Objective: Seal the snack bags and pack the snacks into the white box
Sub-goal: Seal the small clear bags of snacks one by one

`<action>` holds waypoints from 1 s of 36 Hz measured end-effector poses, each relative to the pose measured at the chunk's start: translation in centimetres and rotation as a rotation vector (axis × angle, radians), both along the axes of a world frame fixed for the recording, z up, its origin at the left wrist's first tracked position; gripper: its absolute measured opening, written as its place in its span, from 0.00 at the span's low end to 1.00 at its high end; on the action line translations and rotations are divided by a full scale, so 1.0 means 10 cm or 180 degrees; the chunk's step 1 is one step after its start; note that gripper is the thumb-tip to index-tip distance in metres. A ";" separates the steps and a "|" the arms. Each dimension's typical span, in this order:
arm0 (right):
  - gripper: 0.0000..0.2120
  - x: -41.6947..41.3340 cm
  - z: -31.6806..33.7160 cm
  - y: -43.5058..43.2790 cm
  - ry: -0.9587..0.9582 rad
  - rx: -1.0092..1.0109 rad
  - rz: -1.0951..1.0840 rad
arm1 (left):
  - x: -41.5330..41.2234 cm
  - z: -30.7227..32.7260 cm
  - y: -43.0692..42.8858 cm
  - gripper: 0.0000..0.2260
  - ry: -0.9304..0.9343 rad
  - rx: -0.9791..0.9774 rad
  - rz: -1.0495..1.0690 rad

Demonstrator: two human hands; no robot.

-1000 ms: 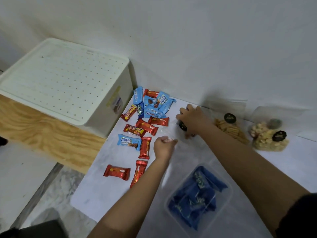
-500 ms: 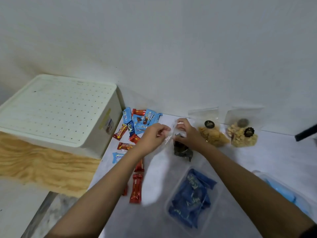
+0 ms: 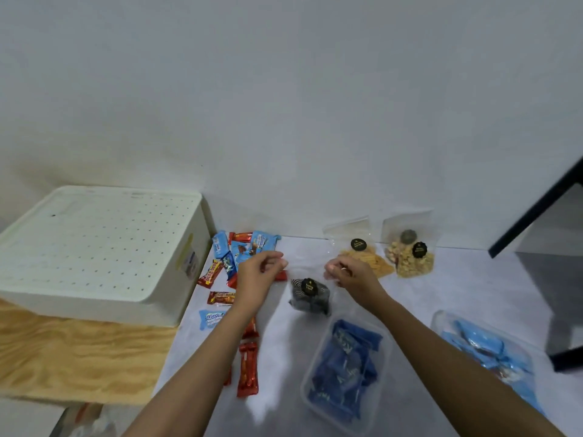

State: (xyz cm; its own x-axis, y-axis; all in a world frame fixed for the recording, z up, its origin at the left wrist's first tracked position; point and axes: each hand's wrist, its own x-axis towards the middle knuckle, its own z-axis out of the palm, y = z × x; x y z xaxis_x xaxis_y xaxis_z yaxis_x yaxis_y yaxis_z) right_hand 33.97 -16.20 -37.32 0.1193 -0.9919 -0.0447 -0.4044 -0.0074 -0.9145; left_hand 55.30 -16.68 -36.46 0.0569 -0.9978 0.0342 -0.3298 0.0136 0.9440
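Note:
A clear bag of dark snacks (image 3: 309, 297) with a round black label stands on the white table between my hands. My left hand (image 3: 259, 275) pinches its clear top edge at the left corner, and my right hand (image 3: 350, 273) pinches it at the right corner. The white box (image 3: 94, 247), its perforated lid shut, sits at the left on a wooden board. Two more clear snack bags lean against the wall: one with yellow sticks (image 3: 366, 257), one with pale puffs (image 3: 410, 255). Loose red and blue wrapped snacks (image 3: 233, 257) lie beside the box, partly hidden by my left arm.
A clear tub of dark blue packets (image 3: 344, 367) stands in front of my right arm. A second tub with light blue packets (image 3: 485, 351) is at the right. Black furniture legs (image 3: 536, 212) stand at the far right. The wall runs close behind the table.
My hands have lifted the dark snack bag upright and moved apart along its top edge. The camera has tilted up and to the right.

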 end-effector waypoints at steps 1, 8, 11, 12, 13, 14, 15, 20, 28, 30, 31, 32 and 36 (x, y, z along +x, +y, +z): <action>0.06 0.00 -0.01 0.04 -0.0041 -0.0082 -0.0058 | -0.02 -0.01 0.02 0.08 0.0154 0.0031 0.0097; 0.07 -0.02 0.00 0.15 -0.0168 -0.0527 -0.0563 | -0.18 0.02 -0.01 0.06 0.0624 0.0033 0.0067; 0.07 -0.03 0.01 0.20 -0.0291 -0.0541 -0.0764 | -0.22 0.04 -0.01 0.07 0.0787 0.0063 0.0040; 0.07 -0.03 0.01 0.22 -0.0347 -0.0539 -0.0836 | -0.23 0.05 0.00 0.07 0.0838 0.0088 0.0036; 0.07 -0.03 0.01 0.24 -0.0402 -0.0537 -0.0893 | -0.25 0.05 0.00 0.07 0.0892 0.0122 0.0039; 0.07 -0.03 0.00 0.25 -0.0446 -0.0532 -0.0931 | -0.26 0.05 0.01 0.07 0.0942 0.0153 0.0038; 0.07 -0.03 -0.02 0.27 -0.0470 -0.0534 -0.0953 | -0.27 0.05 0.02 0.07 0.0972 0.0163 0.0032; 0.07 -0.06 -0.08 0.35 -0.0560 -0.0441 -0.1044 | -0.27 0.02 0.06 0.07 0.1001 0.0137 -0.0069; 0.07 -0.09 -0.03 0.39 -0.0285 -0.0545 -0.0987 | -0.26 0.02 0.05 0.07 0.0921 0.0086 -0.0159; 0.06 -0.09 -0.01 0.38 -0.0041 -0.0568 -0.0947 | -0.25 0.01 0.05 0.05 0.0854 0.0105 -0.0185; 0.06 -0.10 -0.01 0.37 0.0146 -0.0580 -0.0933 | -0.25 0.01 0.05 0.05 0.0805 0.0120 -0.0209; 0.05 -0.11 -0.01 0.35 0.0363 -0.0601 -0.0929 | -0.25 0.00 0.04 0.05 0.0756 0.0132 -0.0235; 0.07 -0.09 0.05 0.30 0.0787 -0.0621 -0.1037 | -0.28 -0.01 0.04 0.05 0.0621 0.0090 -0.0307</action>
State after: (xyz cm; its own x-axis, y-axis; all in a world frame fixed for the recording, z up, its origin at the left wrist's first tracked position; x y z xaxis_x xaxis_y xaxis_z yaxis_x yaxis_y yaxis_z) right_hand 33.05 -13.16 -36.86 -0.1914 -0.9686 0.1589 -0.6203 -0.0061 -0.7844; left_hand 52.49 -16.27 -36.57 -0.0360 -0.9993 0.0039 -0.1391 0.0088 0.9902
